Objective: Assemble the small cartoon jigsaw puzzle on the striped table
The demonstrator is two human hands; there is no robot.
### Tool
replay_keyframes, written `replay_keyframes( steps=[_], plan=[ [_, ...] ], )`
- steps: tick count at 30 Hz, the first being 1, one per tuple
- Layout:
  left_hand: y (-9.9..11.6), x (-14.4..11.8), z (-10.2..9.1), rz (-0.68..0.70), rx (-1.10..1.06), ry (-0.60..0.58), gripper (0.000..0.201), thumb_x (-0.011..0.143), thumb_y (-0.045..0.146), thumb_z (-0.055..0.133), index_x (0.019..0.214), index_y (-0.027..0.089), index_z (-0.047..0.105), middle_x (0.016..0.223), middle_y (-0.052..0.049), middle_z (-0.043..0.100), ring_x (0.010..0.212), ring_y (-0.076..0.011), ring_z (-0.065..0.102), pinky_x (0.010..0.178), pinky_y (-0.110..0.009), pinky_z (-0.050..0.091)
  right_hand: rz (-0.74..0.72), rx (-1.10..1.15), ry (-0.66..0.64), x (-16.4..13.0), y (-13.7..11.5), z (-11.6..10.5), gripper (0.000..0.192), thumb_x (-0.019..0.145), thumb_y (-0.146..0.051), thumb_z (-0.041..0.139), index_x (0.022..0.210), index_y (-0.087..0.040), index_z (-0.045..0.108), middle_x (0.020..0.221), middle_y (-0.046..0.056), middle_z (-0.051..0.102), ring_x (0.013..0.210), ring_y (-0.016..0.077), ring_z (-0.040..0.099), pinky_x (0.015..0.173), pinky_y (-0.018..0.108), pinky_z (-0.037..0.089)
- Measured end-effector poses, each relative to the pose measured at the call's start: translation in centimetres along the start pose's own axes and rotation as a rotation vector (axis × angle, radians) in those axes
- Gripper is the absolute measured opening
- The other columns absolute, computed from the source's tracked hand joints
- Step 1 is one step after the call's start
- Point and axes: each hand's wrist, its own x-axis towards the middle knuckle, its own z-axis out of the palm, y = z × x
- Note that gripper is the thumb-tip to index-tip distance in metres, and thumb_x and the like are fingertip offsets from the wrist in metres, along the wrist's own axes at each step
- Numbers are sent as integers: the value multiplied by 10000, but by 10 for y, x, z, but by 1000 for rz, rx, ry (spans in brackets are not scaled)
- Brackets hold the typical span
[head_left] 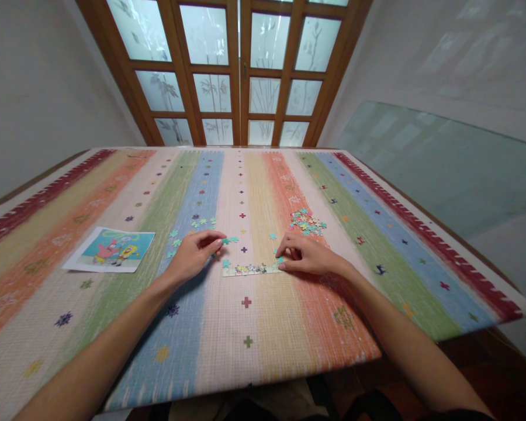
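A short assembled strip of jigsaw pieces (251, 269) lies on the striped cloth in front of me. My left hand (196, 252) pinches a small teal puzzle piece (225, 241) between thumb and fingertips, just left of and above the strip. My right hand (305, 255) rests on the cloth at the strip's right end, its fingertips touching a teal piece (279, 260) there. A few loose teal pieces (201, 223) lie beyond my left hand, and one (272, 236) sits between the hands.
A heap of loose puzzle pieces (307, 222) lies beyond my right hand. A cartoon reference picture (110, 249) lies at the left. The striped tablecloth (245, 327) covers the table up to wooden glazed doors (239, 70). A glass sheet (442, 164) leans on the right wall.
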Motion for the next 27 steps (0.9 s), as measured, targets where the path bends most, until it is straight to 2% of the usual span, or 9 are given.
replay_keyframes(
  steps=[4, 8, 11, 15, 18, 23, 27],
  plan=[
    [5, -3, 1, 10, -44, -68, 328, 894, 345, 646, 1154, 180, 760, 762, -38, 668, 707, -169, 598, 724, -310, 477, 11, -6, 1, 0, -4, 0, 115, 882, -258, 742, 970, -198, 699, 940, 39, 585, 737, 154, 554, 660, 308, 440],
    [5, -5, 6, -112, -237, -182, 292, 879, 370, 667, 1069, 170, 762, 776, -42, 657, 738, -170, 603, 749, -316, 479, 23, -33, 16, 0, -5, 1, 107, 870, -243, 748, 951, -199, 693, 933, 38, 588, 748, 157, 561, 674, 306, 445],
    [4, -5, 9, -202, -399, -207, 266, 840, 393, 718, 981, 168, 742, 750, -40, 660, 737, -175, 613, 754, -322, 490, 21, -38, 22, 0, -4, 1, 114, 871, -244, 748, 959, -200, 690, 940, 39, 593, 760, 161, 565, 685, 308, 450],
    [3, -5, 10, -233, -493, -205, 290, 758, 406, 821, 910, 175, 739, 786, -43, 692, 753, -172, 627, 783, -324, 502, 17, -34, 16, 0, -4, 1, 114, 877, -252, 745, 961, -199, 688, 941, 41, 596, 761, 163, 562, 685, 309, 448],
    [4, -4, 9, -235, -498, -159, 303, 701, 392, 871, 886, 181, 757, 827, -42, 704, 762, -161, 627, 780, -309, 495, 20, -26, 16, -1, -3, 1, 115, 883, -263, 741, 965, -202, 687, 947, 43, 595, 759, 163, 561, 682, 309, 448],
    [4, -4, 6, -266, -432, -66, 283, 670, 382, 871, 846, 182, 775, 781, -45, 703, 654, -132, 574, 630, -274, 444, 18, -24, 20, -1, 0, 2, 121, 884, -268, 742, 973, -207, 687, 948, 40, 597, 765, 165, 566, 699, 315, 452],
    [6, -4, 3, -279, -403, -60, 267, 673, 370, 849, 835, 173, 768, 767, -81, 732, 640, -155, 607, 639, -306, 480, 22, -11, 19, -2, -1, 3, 116, 884, -269, 737, 967, -205, 688, 947, 40, 597, 754, 161, 562, 684, 308, 449]
  ],
)
